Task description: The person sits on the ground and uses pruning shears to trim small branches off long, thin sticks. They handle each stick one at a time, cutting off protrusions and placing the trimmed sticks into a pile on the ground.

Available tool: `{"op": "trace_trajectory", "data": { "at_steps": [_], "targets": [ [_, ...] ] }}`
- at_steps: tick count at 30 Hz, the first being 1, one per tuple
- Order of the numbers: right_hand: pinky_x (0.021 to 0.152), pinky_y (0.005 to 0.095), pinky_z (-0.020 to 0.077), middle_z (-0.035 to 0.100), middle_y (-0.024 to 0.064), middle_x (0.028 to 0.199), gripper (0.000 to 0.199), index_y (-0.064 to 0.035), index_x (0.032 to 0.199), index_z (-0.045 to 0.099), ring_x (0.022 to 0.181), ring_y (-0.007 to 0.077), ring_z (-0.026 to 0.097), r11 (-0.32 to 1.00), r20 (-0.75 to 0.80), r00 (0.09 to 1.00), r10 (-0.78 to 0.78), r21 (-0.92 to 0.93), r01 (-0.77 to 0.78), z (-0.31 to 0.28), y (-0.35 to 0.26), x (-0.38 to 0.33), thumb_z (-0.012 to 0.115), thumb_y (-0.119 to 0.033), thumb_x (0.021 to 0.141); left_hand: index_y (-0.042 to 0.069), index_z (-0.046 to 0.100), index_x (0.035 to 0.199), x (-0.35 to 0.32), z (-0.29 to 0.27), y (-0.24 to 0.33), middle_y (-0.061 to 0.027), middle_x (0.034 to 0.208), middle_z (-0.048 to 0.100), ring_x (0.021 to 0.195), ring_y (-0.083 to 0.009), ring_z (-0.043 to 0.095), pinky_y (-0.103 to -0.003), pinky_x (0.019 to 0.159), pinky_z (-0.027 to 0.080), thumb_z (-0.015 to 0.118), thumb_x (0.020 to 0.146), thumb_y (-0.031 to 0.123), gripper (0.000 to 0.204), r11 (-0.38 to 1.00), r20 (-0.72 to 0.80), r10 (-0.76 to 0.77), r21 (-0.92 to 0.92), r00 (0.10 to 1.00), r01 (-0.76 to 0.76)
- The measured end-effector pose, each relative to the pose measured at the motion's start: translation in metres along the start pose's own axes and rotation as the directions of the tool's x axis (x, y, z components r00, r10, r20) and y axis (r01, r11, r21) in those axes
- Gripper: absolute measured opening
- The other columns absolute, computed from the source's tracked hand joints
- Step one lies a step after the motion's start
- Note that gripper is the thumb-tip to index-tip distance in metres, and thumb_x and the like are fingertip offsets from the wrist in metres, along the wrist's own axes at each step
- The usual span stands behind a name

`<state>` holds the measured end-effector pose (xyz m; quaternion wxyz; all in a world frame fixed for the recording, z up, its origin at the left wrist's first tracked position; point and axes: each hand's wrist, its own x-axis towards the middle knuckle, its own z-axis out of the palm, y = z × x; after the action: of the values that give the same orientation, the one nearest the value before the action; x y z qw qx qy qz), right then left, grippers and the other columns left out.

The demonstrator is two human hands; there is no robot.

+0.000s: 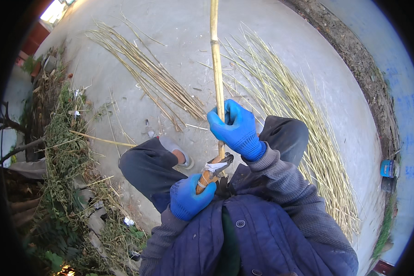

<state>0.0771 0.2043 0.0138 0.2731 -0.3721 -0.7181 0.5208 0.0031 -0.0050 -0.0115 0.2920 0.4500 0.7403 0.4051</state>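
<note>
Both my hands wear blue gloves. My right hand (234,126) is wrapped around a long yellow bamboo pole (215,60) that runs from my lap straight away up the picture. My left hand (188,197) grips the wooden handle of a short knife (212,171), close to my body. The knife's dark blade meets the near end of the pole just below my right hand. My knees in dark trousers are bent on either side of the pole.
A bundle of thin split bamboo strips (147,73) lies on the concrete ground at the upper left. A wider spread of strips (303,124) lies to the right. Weeds and debris (64,152) line the left edge. A blue can (387,168) stands at the far right.
</note>
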Motion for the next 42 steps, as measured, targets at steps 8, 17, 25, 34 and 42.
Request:
{"op": "trace_trajectory", "data": {
  "at_steps": [8,17,25,34,42],
  "targets": [
    [0.075,0.0334,0.058,0.063,0.0069,0.082,0.045,0.0075,0.125,0.053,0.065,0.0142,0.058,0.662,-0.015,0.988,-0.152,0.741,0.113,-0.042,-0.031,0.104,0.048,-0.032,0.103,-0.002,0.064,0.099,0.001,0.007,-0.006,-0.0173,0.071,0.067,0.065,-0.0271,0.07,-0.035,0.062,0.053,0.071,0.083,0.025,0.033,0.979,0.283,-0.162,-0.072,0.945,0.189],
    [0.054,0.0313,0.0545,0.035,-0.0027,0.054,0.043,0.0,0.095,0.054,0.041,0.0094,0.034,0.794,0.031,0.981,0.193,0.582,-0.175,-0.005,-0.046,0.093,0.038,-0.039,0.103,-0.005,0.063,0.099,0.015,-0.002,-0.006,-0.0125,0.075,0.071,0.071,-0.016,0.072,-0.03,0.063,0.055,0.068,0.087,0.02,0.029,0.884,0.419,-0.274,-0.246,0.866,0.399],
    [0.055,0.0313,0.0567,0.036,-0.0022,0.053,0.046,0.0,0.096,0.055,0.04,0.009,0.036,0.806,-0.017,0.974,0.225,0.565,-0.176,-0.024,-0.026,0.093,0.035,-0.041,0.104,-0.002,0.065,0.093,0.027,0.015,-0.015,-0.0117,0.074,0.071,0.068,-0.0174,0.071,-0.032,0.061,0.055,0.07,0.086,0.024,0.027,0.977,0.392,-0.128,-0.107,0.911,0.183],
    [0.053,0.0313,0.0568,0.039,0.0,0.053,0.05,0.0034,0.096,0.056,0.039,0.0097,0.038,0.818,0.033,0.99,0.134,0.561,-0.129,-0.026,-0.02,0.091,0.034,-0.041,0.103,0.001,0.065,0.097,0.028,0.008,-0.003,-0.0068,0.073,0.068,0.063,-0.013,0.066,-0.028,0.061,0.053,0.068,0.09,0.026,0.026,0.85,0.649,-0.231,-0.228,0.725,0.475],
    [0.05,0.0309,0.0545,0.039,-0.0001,0.053,0.045,0.0002,0.091,0.054,0.039,0.0104,0.037,0.798,0.095,0.978,0.187,0.566,-0.207,-0.004,-0.029,0.083,0.039,-0.041,0.102,0.0,0.064,0.099,0.031,0.01,0.005,-0.0056,0.071,0.067,0.06,-0.011,0.064,-0.027,0.057,0.052,0.071,0.089,0.029,0.031,0.816,0.658,-0.326,-0.168,0.679,0.554]
  ]
}}
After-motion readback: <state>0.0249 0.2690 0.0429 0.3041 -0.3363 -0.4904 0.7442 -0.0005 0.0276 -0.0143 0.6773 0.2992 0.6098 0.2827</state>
